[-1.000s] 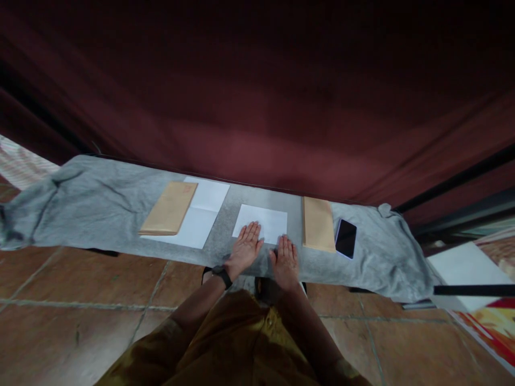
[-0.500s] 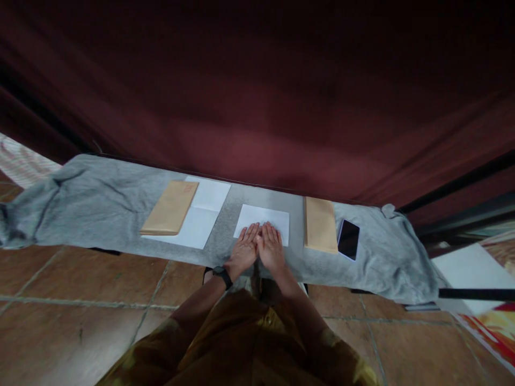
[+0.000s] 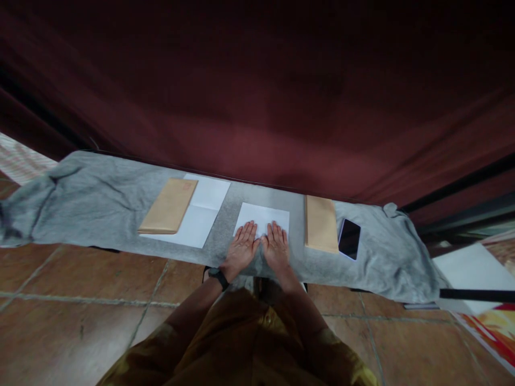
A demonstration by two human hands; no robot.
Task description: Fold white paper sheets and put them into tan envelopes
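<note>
A white sheet of paper (image 3: pixel 263 213), seemingly folded, lies on the grey cloth in front of me. My left hand (image 3: pixel 241 246) rests flat on its near left part, fingers stretched out. On the near right part lies my right hand (image 3: pixel 276 245), also flat with fingers extended. A gap separates the fingers of the two hands, while the thumbs come close together. Both palms hide the near edge of the paper. Neither hand grips anything.
Brown envelopes (image 3: pixel 169 206) lie on larger creased white paper (image 3: pixel 201 225) at the left. More brown envelopes (image 3: pixel 321 225) and a phone (image 3: pixel 350 239) lie to the right. Grey cloth (image 3: pixel 100 203) covers the narrow table; a dark red curtain (image 3: pixel 257 139) hangs behind it.
My hands have slid apart over the paper, the left one leftward and the right one slightly to the right. The paper has stayed in place.
</note>
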